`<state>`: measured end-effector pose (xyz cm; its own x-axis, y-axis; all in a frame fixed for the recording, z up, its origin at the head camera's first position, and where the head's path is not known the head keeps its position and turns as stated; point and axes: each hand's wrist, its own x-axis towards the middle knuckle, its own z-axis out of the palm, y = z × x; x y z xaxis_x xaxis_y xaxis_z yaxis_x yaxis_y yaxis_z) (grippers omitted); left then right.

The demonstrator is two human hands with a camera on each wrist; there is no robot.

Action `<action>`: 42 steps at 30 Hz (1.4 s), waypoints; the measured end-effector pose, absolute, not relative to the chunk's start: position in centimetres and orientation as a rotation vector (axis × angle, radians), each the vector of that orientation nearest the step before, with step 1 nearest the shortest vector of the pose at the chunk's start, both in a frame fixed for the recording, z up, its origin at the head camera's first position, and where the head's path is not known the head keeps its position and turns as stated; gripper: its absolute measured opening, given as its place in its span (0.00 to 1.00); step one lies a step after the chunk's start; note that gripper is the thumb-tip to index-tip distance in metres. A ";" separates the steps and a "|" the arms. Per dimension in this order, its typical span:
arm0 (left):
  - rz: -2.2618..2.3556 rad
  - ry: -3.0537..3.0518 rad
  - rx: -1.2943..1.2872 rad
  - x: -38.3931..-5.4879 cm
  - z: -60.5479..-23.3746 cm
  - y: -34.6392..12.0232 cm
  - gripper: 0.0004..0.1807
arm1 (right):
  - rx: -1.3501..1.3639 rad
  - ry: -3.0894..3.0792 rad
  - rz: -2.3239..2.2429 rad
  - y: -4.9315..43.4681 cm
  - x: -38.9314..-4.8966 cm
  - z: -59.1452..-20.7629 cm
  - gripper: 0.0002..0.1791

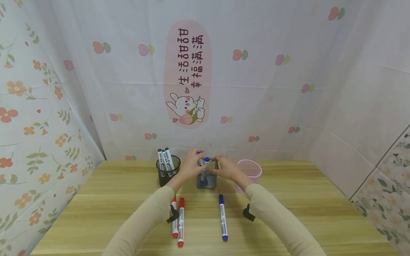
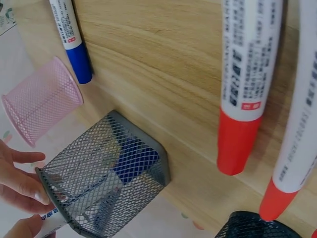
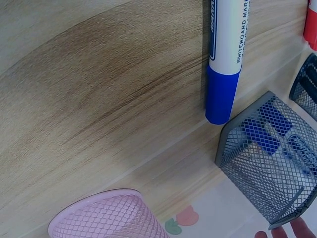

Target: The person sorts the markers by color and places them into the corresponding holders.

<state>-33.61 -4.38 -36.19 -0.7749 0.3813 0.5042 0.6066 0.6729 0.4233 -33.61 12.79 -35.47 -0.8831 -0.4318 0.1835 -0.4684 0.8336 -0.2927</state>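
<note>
A grey mesh pen holder (image 1: 206, 182) stands at the back middle of the table, with blue-capped markers inside showing through its mesh (image 3: 267, 134). My left hand (image 1: 191, 164) is at its left side, thumb and fingers around a white marker with a blue cap (image 1: 206, 160) that rises from the opening. In the left wrist view, the white barrel of this marker (image 2: 51, 224) shows by the thumb at the rim. From the other side my right hand (image 1: 225, 167) holds the holder's rim; its fingertips (image 3: 298, 228) show there in the right wrist view.
Left of the holder, a black mesh cup (image 1: 164, 180) holds several white markers with dark caps. A pink mesh cup (image 1: 260, 172) is behind my right wrist. Two red markers (image 1: 181, 220) and one blue marker (image 1: 223, 217) lie nearer me. A printed cloth (image 1: 272, 106) hangs behind the table.
</note>
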 end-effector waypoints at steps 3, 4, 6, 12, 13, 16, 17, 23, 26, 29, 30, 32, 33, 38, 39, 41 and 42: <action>-0.819 -2.523 -0.766 -33.7 -36.5 -4.5 0.13 | 0.715 -2.908 0.510 12.7 -33.6 -35.5 0.27; -0.823 -2.525 -0.765 -33.7 -36.6 -4.6 0.13 | 0.715 -2.909 0.509 12.7 -33.6 -35.5 0.27; -0.816 -2.523 -0.763 -33.8 -36.6 -4.6 0.14 | 0.712 -2.913 0.507 12.7 -33.6 -35.5 0.27; -0.828 -2.555 -0.705 -33.6 -36.5 -4.8 0.16 | 0.690 -2.924 0.499 12.7 -33.7 -35.6 0.27; -0.860 -2.567 -0.679 -33.5 -36.5 -4.8 0.16 | 0.687 -2.926 0.500 12.7 -33.7 -35.6 0.27; -0.956 -2.574 -0.612 -33.3 -36.5 -5.2 0.16 | 0.682 -2.929 0.512 12.6 -33.7 -35.6 0.27; -0.987 -2.566 -0.599 -33.3 -36.4 -5.3 0.16 | 0.681 -2.929 0.516 12.6 -33.7 -35.5 0.27; -1.058 -2.435 -0.675 -33.1 -36.6 -6.0 0.11 | 0.671 -2.930 0.541 12.6 -33.7 -35.5 0.27; -1.043 -2.373 -0.761 -32.9 -37.0 -6.2 0.09 | 0.676 -2.927 0.548 12.6 -33.6 -35.5 0.27; -0.957 -2.346 -0.883 -32.1 -37.3 -6.2 0.08 | 0.684 -2.921 0.533 12.6 -33.5 -35.5 0.27; -0.909 -2.347 -0.932 -31.8 -37.3 -6.1 0.08 | 0.686 -2.921 0.526 12.6 -33.5 -35.5 0.27; -0.792 -2.345 -1.047 -31.0 -37.5 -6.0 0.07 | 0.683 -2.922 0.515 12.7 -33.5 -35.5 0.27; -0.730 -2.349 -1.106 -30.6 -37.5 -5.9 0.07 | 0.680 -2.922 0.510 12.7 -33.5 -35.5 0.27; -0.371 -2.362 -1.360 -28.9 -38.0 -5.1 0.09 | 0.674 -2.919 0.524 12.6 -33.5 -35.5 0.25; -0.287 -2.364 -1.393 -28.6 -38.2 -4.9 0.09 | 0.677 -2.914 0.525 12.6 -33.5 -35.5 0.25; -0.108 -2.349 -1.451 -28.1 -38.5 -4.4 0.11 | 0.681 -2.910 0.533 12.6 -33.5 -35.5 0.25; -0.029 -2.331 -1.478 -27.8 -38.6 -4.1 0.12 | 0.683 -2.911 0.533 12.6 -33.5 -35.5 0.25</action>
<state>-27.84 -4.10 -38.56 -0.3756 0.8679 0.3251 0.8757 0.4472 -0.1822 -33.46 12.60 -35.50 -0.8937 -0.4118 0.1783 -0.4483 0.8377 -0.3119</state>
